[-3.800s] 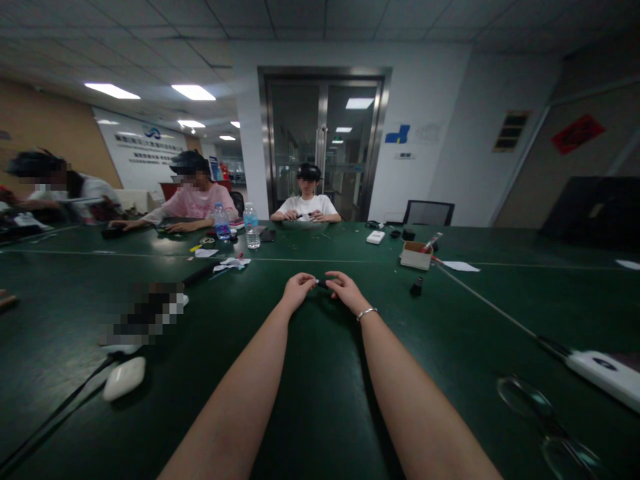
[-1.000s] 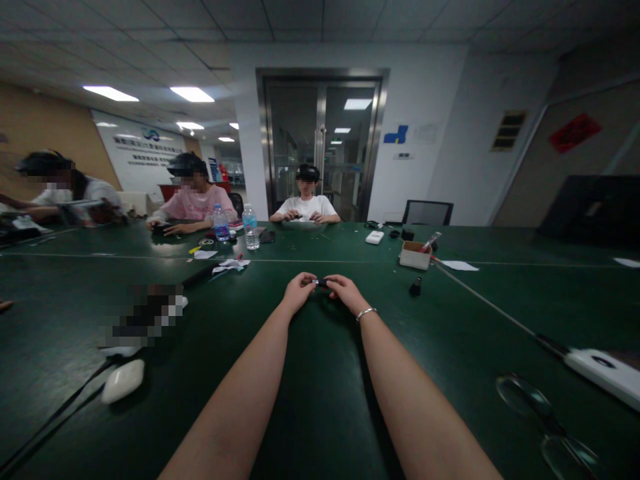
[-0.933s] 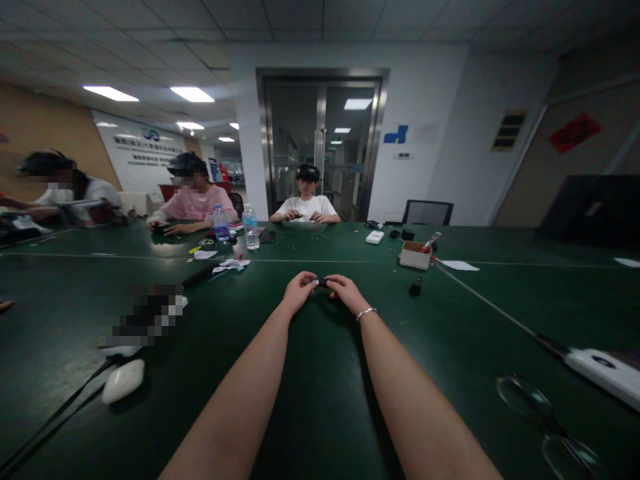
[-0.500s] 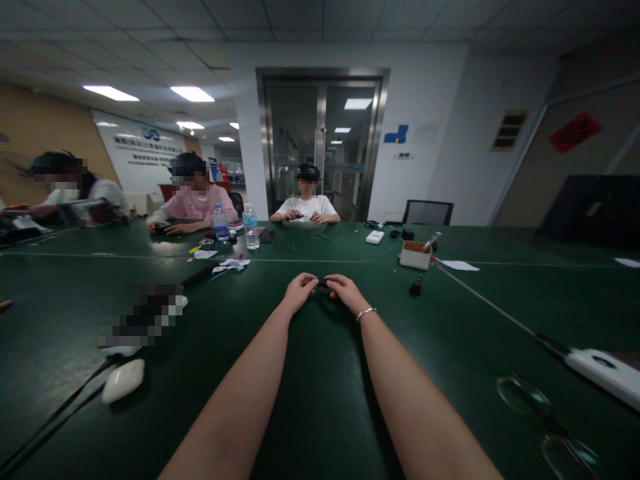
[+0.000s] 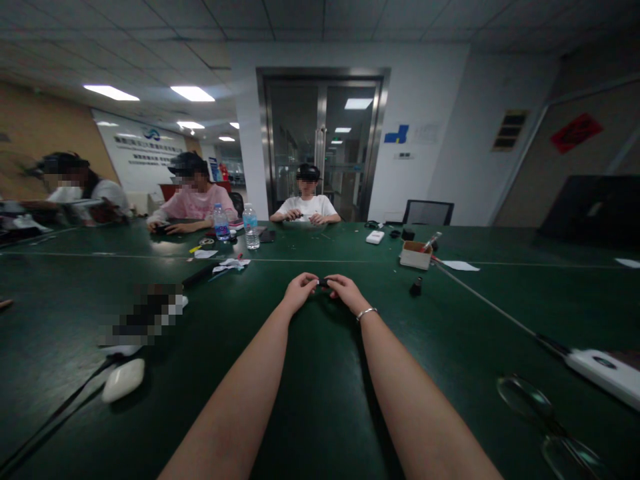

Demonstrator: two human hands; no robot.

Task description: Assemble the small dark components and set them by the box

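Note:
Between my two hands is a small dark object [image 5: 323, 283], its kind too small to make out; a light spot shows at its left end. My left hand [image 5: 301, 291] pinches that left end with thumb and fingertips. The other end sits in the closed fingers of my right hand [image 5: 345, 292], which has a silver bracelet [image 5: 367, 313] at the wrist. Both hands are just above or on the green table [image 5: 320, 373]; which of these, I cannot tell. Nearest on the right lies a small black piece [image 5: 415, 287].
Rightward are a small box [image 5: 415, 256] with things in it, glasses [image 5: 550, 420] and a white device [image 5: 605, 373] on a cable. A white rounded case [image 5: 123, 381] and a strap lie leftward. Two bottles [image 5: 251, 227] stand farther back. Several people sit around the table.
My hands have barely moved; a light spot now shows at the dark object's left end. The person at far left has shifted slightly.

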